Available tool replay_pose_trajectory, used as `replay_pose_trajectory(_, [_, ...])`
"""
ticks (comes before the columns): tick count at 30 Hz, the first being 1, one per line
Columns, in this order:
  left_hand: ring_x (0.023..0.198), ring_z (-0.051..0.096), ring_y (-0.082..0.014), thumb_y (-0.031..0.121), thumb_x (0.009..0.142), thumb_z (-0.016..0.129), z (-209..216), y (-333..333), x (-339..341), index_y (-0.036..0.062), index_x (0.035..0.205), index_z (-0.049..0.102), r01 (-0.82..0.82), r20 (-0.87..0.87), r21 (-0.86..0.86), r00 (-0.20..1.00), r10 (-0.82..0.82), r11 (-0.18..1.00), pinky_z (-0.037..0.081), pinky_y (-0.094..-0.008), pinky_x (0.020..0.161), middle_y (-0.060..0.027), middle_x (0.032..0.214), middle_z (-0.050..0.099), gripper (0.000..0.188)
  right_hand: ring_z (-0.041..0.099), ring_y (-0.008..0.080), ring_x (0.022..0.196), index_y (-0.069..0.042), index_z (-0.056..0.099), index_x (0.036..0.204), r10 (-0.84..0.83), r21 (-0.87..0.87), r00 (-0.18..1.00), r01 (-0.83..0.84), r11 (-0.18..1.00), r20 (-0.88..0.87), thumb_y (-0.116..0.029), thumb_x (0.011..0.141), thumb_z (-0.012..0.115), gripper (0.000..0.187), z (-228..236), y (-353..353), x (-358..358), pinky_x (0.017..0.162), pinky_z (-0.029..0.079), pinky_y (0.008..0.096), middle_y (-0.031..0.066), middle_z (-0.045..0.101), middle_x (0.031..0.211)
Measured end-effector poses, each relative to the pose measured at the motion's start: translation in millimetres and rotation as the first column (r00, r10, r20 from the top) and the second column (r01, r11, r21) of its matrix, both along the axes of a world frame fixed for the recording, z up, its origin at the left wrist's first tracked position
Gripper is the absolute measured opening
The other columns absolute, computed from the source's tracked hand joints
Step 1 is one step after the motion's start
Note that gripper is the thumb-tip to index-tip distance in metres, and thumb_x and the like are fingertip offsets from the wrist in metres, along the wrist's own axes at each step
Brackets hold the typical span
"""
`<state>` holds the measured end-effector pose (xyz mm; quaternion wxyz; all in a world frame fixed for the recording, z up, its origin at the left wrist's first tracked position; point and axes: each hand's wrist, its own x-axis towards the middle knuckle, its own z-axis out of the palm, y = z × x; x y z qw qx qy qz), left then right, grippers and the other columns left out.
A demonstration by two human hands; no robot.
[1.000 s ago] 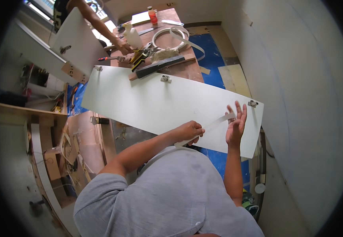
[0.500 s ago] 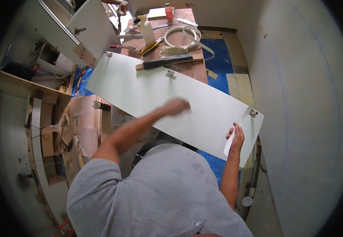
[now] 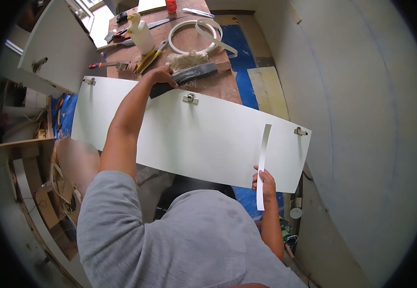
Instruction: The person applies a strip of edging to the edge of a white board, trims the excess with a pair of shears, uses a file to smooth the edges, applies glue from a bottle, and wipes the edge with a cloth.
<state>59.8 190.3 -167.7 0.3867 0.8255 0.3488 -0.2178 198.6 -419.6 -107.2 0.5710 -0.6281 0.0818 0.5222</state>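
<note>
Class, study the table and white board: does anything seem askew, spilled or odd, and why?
A loose end of the white coil strays right, beyond the table, unlike the wound part. Nothing looks spilled; the white board shows no clear damage.

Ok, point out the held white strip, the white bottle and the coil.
Held white strip point(image 3: 263, 152), head view: upper half.
White bottle point(image 3: 143, 39), head view: its body.
Coil point(image 3: 171, 40), head view: left rim.

We look down from the left lens on the wearer's head, facing forward, with the grey shirt close below us, the white board in mid-view and the counter farther off at the top; the wide fisheye bows the wall on our right.
</note>
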Motion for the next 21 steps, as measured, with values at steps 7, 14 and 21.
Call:
replay_pose_trajectory(7, [0.088,0.066,-0.0245,0.020,0.066,0.085,53.1,10.6,-23.7,0.0004,0.107,0.066,0.106,0.227,0.195,0.962,-0.150,0.975,0.051,-0.0389,0.078,-0.0127,0.096,0.070,0.049,0.056,0.0116,0.051,0.003,0.049,0.143,0.165,0.077,0.980,-0.174,0.982,0.111,-0.011,0.099,0.049,0.046,24.6,75.8,-8.8,0.045,0.043,0.0247,0.0122,0.069,0.093])
replay_pose_trajectory(14, [0.096,0.073,-0.0199,0.002,0.078,0.080,104.1,-147.5,-179.6,0.0014,0.122,0.060,-0.266,0.383,-0.710,0.631,0.675,0.652,0.057,-0.0339,0.091,-0.0098,0.104,0.073,0.048,0.057,0.0131,0.052,0.003,0.052,0.139,0.329,0.181,0.941,-0.337,0.924,0.073,-0.008,0.096,0.049,0.044,20.6,106.7,-5.9,0.047,0.046,0.0255,0.0130,0.071,0.095])
replay_pose_trajectory(21, [0.088,0.058,-0.0110,0.007,0.080,0.076,87.5,-432.2,-273.6,0.0087,0.138,0.050,-0.564,0.235,-0.743,0.285,0.929,0.361,0.049,-0.0264,0.080,-0.0004,0.098,0.061,0.063,0.058,0.0135,0.055,0.001,0.053,0.137,0.660,0.235,0.751,-0.640,0.732,-0.013,-0.006,0.094,0.050,0.044,-21.8,101.4,-10.1,0.050,0.046,0.0270,0.0128,0.071,0.093])
